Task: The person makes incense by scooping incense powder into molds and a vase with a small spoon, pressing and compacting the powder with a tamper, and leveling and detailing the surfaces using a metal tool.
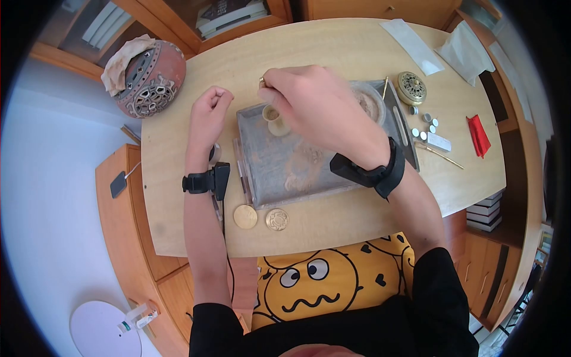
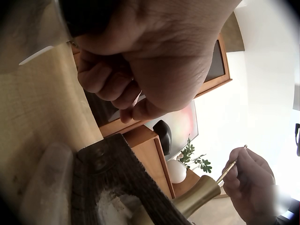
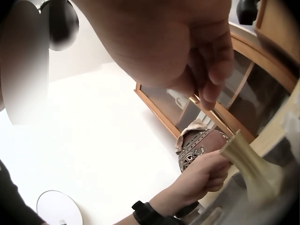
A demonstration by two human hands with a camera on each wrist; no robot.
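My right hand [image 1: 324, 107] is raised over the grey tray [image 1: 253, 143] and pinches a thin brass rod [image 2: 228, 171] between thumb and fingertips. The rod's lower end goes down into the mouth of a flared, pale brass vase [image 3: 251, 171], which stands on the tray. In the head view the right hand partly overlaps that vase. Left of the tray, my left hand [image 1: 209, 116] hovers with curled fingers, and nothing shows in its grip. Brownish powder [image 1: 303, 166] lies scattered across the tray.
A bowl of powder [image 1: 372, 104], pierced brass burner [image 1: 411, 88], small jars [image 1: 427, 118], brass-coloured stick [image 1: 443, 156] and red pouch [image 1: 479, 137] lie rightward. Two brass discs, one plain [image 1: 245, 216], sit near the front edge. A patterned pot [image 1: 151, 83] stands at the back left.
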